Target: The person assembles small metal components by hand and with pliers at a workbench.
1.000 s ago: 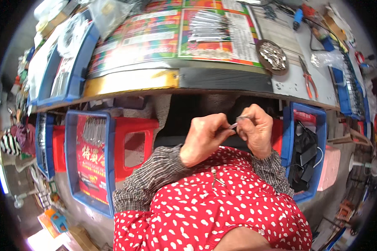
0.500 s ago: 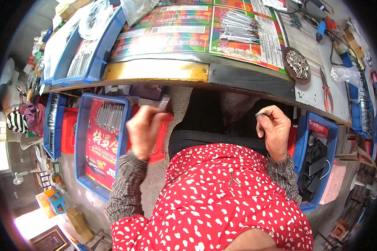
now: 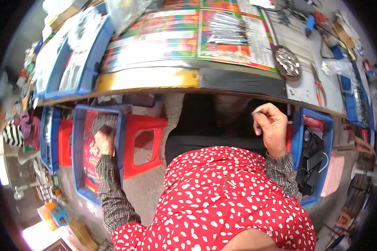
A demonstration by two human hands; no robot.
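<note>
My left hand [image 3: 106,141] reaches down into a blue crate [image 3: 118,154] at the left, over a pile of thin silvery metal pieces [image 3: 102,120] on a red printed sheet. Its fingers are blurred and partly hidden, so any held piece cannot be made out. In front of my lap, just below the table edge, my right hand [image 3: 273,129] is raised with thumb and forefinger pinched together. Anything between those fingertips is too small to name. On the table, a bundle of similar slim metal pieces [image 3: 228,29] lies on colourful printed sheets.
The table's front edge [image 3: 238,83] runs across above my lap. A brown dish of small metal parts [image 3: 287,62] and red-handled pliers [image 3: 320,93] lie on its right side. Under the left crate stands a red stool [image 3: 143,144]. Another blue crate [image 3: 298,142] holds dark items at right.
My left hand has moved left and down from above the red stool into the blue crate; the metal piece at its fingers no longer shows. My right hand stays raised, almost still.
</note>
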